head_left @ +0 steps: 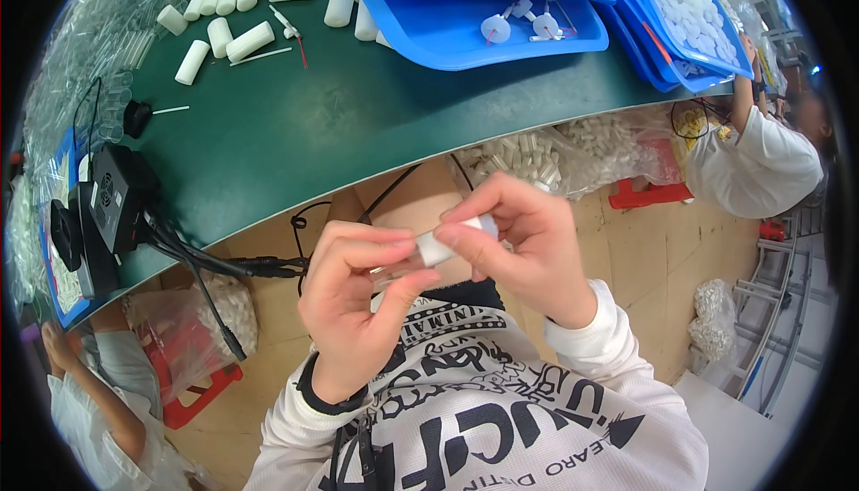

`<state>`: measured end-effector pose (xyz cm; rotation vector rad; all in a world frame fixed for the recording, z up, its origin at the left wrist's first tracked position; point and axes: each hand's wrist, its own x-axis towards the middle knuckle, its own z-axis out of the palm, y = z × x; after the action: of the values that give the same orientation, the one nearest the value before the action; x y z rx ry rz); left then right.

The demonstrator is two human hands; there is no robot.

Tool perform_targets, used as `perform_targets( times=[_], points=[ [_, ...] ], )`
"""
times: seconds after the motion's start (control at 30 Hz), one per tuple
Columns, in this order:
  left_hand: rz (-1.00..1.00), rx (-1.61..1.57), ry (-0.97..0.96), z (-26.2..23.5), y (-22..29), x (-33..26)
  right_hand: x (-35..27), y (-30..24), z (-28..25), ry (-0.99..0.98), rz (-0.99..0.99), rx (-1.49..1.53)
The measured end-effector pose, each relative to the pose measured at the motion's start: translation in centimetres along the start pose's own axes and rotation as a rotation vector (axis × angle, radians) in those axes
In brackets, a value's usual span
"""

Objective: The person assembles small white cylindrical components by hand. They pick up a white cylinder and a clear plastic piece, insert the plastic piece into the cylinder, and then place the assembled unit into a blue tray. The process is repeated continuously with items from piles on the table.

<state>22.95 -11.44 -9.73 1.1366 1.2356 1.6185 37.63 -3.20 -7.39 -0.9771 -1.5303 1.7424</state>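
Note:
In front of my chest, my left hand (344,303) pinches a clear plastic tube (396,270) between thumb and fingers. My right hand (530,245) grips a white cylinder (435,249) with its thumb and fingertips. The two pieces meet in one line, the cylinder at the tube's upper right end; how far one sits inside the other is hidden by my fingers. A pale, rounded end (484,225) shows beyond my right thumb. Both hands are held just off the near edge of the green table (295,124).
Several white cylinders (250,41) lie at the back left of the table, near heaped clear tubes (107,17). Blue trays (465,53) hold small white parts. A black device with cables (125,191) stands at the left edge. Other people (756,165) sit on both sides.

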Motion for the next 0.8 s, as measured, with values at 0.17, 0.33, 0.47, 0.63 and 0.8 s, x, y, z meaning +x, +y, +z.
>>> perform_targets(
  times=[0.17, 0.33, 0.47, 0.63, 0.8],
  points=[
    [0.013, -0.040, -0.014, -0.4, -0.1, 0.4, -0.2, -0.8, -0.7, 0.057, -0.081, 0.213],
    [0.053, 0.018, -0.032, -0.5, 0.2, 0.4, -0.9, -0.4, -1.0, 0.031, -0.006, -0.095],
    [0.028, 0.149, 0.026, -1.0, 0.4, 0.1, -1.0, -0.1, -0.8, -0.027, -0.192, -0.171],
    [0.094, 0.236, 0.028, -1.3, 0.2, -0.2, -1.3, 1.0, 0.1, -0.012, -0.351, -0.280],
    [0.088, 0.140, 0.015, -1.3, 0.7, 0.4, -0.8, -1.1, 0.7, 0.052, 0.064, 0.229]
  ],
)
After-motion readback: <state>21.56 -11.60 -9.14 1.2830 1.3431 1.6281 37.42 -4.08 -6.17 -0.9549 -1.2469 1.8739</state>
